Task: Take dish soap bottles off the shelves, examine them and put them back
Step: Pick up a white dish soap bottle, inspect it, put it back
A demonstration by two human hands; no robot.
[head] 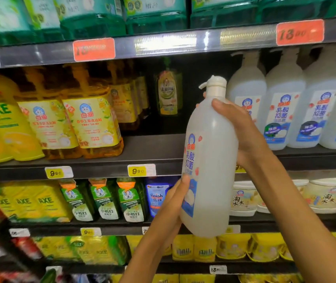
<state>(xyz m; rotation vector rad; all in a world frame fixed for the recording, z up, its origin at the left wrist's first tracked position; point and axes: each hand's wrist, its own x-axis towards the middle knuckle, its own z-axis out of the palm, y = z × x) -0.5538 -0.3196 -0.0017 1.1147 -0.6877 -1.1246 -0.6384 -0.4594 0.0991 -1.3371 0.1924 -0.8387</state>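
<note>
Two hands hold our white bottle (210, 160) before the shelf (152, 158): left hand (175, 203) grips its base, right hand (242, 129) its shoulder. Full, smooth plastic looks heavy and slippery; we support underneath.

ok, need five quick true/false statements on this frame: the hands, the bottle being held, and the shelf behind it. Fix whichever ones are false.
1. Both hands hold the white pump bottle. True: the left hand grips it low, the right hand near the shoulder.
2. The held bottle stands on the shelf. False: it is held in the air in front of the shelves.
3. Matching white bottles stand on the shelf to the right. True.
4. The pump head is missing. False: it is on the bottle.
5. The yellow AXE bottle is to the right of the held bottle. False: it is at far left.
</note>
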